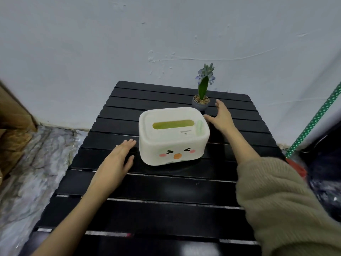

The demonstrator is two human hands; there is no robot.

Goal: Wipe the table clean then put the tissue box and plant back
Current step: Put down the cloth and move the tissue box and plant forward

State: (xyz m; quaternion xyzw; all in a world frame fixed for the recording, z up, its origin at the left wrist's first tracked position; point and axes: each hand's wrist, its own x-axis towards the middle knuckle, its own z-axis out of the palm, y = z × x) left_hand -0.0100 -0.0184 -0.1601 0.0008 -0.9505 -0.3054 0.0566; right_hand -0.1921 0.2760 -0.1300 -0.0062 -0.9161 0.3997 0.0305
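A white tissue box (pixel 173 135) with a cartoon face and a green slot stands in the middle of the black slatted table (pixel 147 191). Behind it to the right is a small grey pot with a green plant (pixel 202 93) and pale blue flowers. My left hand (pixel 118 159) is flat with fingers apart, just left of the box and not touching it. My right hand (pixel 221 117) is spread open at the box's right rear corner, between the box and the pot. Neither hand holds anything.
A white wall rises right behind the table. Brown cardboard (pixel 13 126) leans at the left above a marbled grey floor (pixel 33 163). A green dotted strip (pixel 317 119) and dark things stand at the right.
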